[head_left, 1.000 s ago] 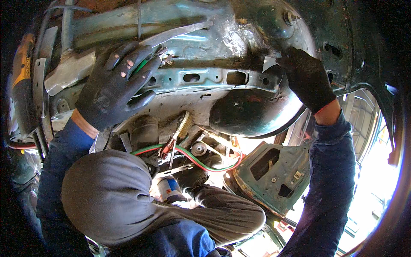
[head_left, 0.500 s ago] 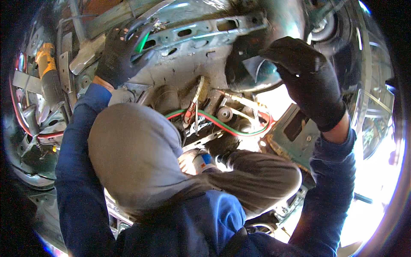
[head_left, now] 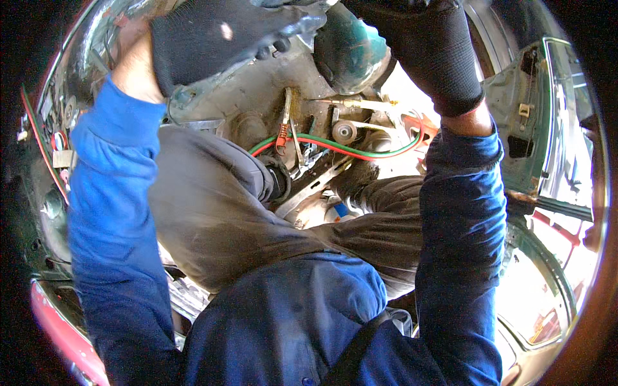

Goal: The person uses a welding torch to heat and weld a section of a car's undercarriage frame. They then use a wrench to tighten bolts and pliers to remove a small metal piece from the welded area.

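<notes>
Hands both raised to top of frame, both in dark knit gloves, blue sleeves. Left hand (head_left: 219, 29) lies flat against the grimy metal panel (head_left: 257, 96) of a vehicle body, fingers (head_left: 290, 26) stretched out toward picture right, close together, tips reaching the edge of the dark green rounded part (head_left: 351, 51). Panel sits under and just below the left fingers, touching the glove. Right hand (head_left: 425, 45) is up against the same green rounded part from the right side; only the back of the glove and cuff show, fingers run out of frame at the top, so cannot tell whether they grip or press flat. Green part lies between the two hands, touching or nearly touching both.

Below the hands: red hose (head_left: 360, 153) and green hose (head_left: 380, 152) run side by side in a curve across the middle. Red-handled pliers (head_left: 283, 128) hang upright near the hoses. Small round metal wheel (head_left: 344, 132) just above the hoses. Person's knees in grey trousers (head_left: 212, 212) fill the centre. Pale green car door (head_left: 528, 122) stands at right.
</notes>
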A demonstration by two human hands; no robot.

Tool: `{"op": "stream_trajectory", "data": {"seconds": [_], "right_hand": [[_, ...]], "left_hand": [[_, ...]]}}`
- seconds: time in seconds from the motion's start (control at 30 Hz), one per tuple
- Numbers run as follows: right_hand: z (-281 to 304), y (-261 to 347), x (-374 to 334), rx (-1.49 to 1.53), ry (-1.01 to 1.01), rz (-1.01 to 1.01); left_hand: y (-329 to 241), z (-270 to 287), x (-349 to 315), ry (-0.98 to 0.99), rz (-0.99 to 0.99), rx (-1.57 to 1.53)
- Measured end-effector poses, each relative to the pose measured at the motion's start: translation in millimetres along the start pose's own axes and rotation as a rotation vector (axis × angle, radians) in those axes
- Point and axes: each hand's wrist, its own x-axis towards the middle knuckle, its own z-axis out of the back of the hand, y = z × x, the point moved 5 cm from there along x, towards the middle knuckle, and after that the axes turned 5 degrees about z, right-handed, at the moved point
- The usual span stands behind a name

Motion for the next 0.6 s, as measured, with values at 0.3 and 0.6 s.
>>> {"op": "stream_trajectory", "data": {"seconds": [0.3, 0.6], "right_hand": [[-47.7, -86.5, -106.7, -0.385, 0.275, 0.13], [-261.9, -194.5, -384.5, -0.361, 0.881, -0.451]], "left_hand": [[42.5, -20.9, 8.5, -0.323, 0.375, -0.407], [30.4, 0.2, 25.8, -0.385, 0.15, -0.221]]}}
